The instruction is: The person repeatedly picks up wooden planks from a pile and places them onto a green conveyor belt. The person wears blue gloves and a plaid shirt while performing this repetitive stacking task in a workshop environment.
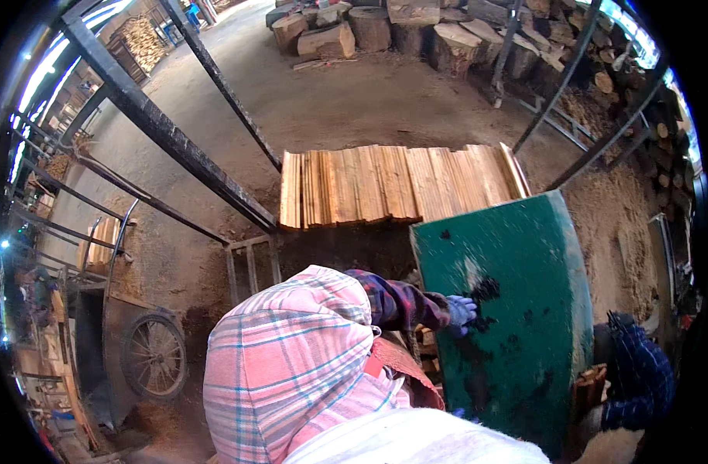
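Note:
Neither of my own hands shows plainly. Close in front, another person in a pink plaid hood leans over a green board. That person's hand, in a purple-blue glove with a dark plaid sleeve, lies on the board with fingers stretched out. A sliver of purple-blue cloth or glove shows at the board's lower left edge; most of it is hidden. By the right edge is a navy plaid sleeve, whose I cannot tell, next to some split wood pieces. White cloth covers the lower middle.
Beyond the board, a row of thin wooden slats stands side by side. Dark metal posts rise left and right. At the left is a spoked cart wheel. Cut logs line the far side.

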Motion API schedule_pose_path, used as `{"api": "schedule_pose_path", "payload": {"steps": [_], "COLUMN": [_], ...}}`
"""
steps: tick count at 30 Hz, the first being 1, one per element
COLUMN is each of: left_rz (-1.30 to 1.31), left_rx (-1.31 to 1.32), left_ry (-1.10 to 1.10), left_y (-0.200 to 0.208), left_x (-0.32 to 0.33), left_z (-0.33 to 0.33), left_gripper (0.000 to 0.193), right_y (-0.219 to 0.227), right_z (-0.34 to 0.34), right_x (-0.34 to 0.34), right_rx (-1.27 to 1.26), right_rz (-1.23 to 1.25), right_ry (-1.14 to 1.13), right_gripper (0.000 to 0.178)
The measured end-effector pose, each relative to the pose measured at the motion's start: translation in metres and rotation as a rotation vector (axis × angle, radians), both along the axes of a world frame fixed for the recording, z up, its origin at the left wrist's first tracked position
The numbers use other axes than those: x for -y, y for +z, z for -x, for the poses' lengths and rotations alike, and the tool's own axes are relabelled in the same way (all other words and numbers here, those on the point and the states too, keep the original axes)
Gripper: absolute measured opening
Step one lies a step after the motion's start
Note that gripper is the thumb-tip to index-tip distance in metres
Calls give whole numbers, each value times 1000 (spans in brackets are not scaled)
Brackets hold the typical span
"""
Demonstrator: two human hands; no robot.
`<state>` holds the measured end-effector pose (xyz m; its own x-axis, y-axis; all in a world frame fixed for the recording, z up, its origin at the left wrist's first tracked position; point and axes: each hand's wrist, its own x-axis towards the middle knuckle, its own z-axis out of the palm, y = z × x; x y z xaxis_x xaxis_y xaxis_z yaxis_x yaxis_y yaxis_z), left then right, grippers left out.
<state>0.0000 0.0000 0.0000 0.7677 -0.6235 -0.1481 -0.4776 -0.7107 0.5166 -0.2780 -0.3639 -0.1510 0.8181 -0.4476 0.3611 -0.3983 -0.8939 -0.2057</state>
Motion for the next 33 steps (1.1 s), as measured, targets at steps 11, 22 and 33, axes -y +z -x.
{"api": "schedule_pose_path", "payload": {"steps": [11, 22, 33], "left_rz": [-357, -299, -91], "left_rx": [-4, -495, -845], "left_ry": [-706, -631, -622], "left_y": [-13, 8, 2], "left_x": [12, -66, 57], "left_z": [147, 404, 444], "left_gripper": [45, 44, 43], "right_y": [163, 65, 107], "right_z": [136, 461, 491], "right_x": [-243, -206, 123], "right_rx": [370, 1328, 1291], "right_rz": [-822, -1751, -1146], "right_ry": [-261, -742, -1148], "right_gripper": [51, 73, 67]}}
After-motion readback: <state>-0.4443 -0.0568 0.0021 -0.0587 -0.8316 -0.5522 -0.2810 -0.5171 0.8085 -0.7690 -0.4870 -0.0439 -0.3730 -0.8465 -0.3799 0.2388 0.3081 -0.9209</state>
